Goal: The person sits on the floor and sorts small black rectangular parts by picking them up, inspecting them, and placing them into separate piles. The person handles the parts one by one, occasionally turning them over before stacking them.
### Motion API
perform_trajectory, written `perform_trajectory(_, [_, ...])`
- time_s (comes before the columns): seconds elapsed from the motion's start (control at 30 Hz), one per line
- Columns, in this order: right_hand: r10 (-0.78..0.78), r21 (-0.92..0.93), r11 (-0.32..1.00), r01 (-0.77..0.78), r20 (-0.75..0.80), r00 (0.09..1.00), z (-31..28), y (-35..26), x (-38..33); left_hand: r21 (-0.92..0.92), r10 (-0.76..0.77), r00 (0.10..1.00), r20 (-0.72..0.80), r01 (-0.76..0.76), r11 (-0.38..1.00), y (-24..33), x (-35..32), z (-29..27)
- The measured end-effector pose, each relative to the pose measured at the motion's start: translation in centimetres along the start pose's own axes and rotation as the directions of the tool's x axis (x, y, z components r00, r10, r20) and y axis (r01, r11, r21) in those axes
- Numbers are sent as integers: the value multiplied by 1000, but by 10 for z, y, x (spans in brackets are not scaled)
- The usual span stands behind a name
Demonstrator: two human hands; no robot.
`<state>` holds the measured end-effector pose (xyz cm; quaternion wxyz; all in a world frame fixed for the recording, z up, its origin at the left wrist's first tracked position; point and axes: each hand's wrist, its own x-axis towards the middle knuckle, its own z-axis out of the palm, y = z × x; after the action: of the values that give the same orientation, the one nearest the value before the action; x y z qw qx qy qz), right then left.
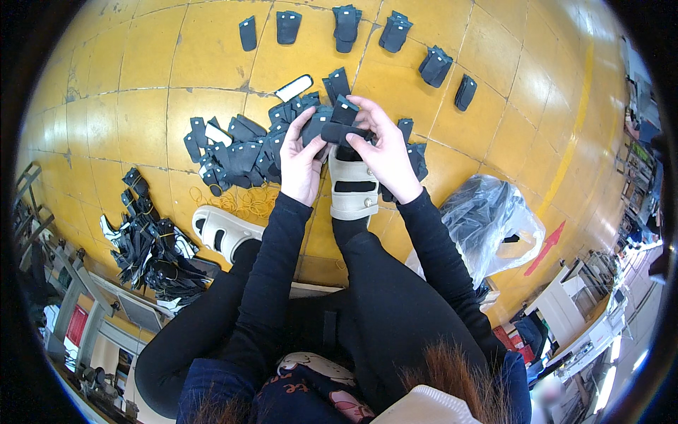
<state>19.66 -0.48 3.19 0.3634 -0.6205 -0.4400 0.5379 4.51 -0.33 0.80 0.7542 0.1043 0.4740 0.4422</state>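
Above my beige clog [353, 185], both hands hold dark, flat fabric pieces [343, 133], one lying crosswise and another with a small white tag standing up behind it. My left hand [304, 161] pinches them between thumb and fingers from the left. On the right, the thumb of my right hand [387, 152] presses the crosswise piece while the fingers reach behind. A loose heap of similar dark pieces [244, 152] lies on the floor beyond and left of my hands, some showing white faces. Exactly how many pieces I hold is hidden.
Small dark stacks [346, 28] form an arc on the yellow tiled floor [134, 71]. Yellow rubber bands [247, 203] lie near my other clog [224, 232]. Banded black-and-white bundles [152, 247] are piled at left. A clear plastic bag [487, 222] with dark contents sits at right.
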Motion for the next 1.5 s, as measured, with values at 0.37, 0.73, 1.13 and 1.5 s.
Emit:
perform_trajectory(0.37, [-22,-170,985,21,-7,1000,-4,-3,0,72,41,999,-31,-39,997,4,5,-7])
perform_trajectory(0.73, [228,40,972,-232,88,970,-6,50,11,598,275,961,37,-241,764,-2,27,-62])
perform_trajectory(1.13, [10,-72,997,-7,47,999,20,18,15,83,86,996,-38,-83,993,29,22,-46])
perform_trajectory(1.5, [-6,-114,993,6,-2,1000,18,7,7,18,58,991,118,-61,998,11,9,-15])
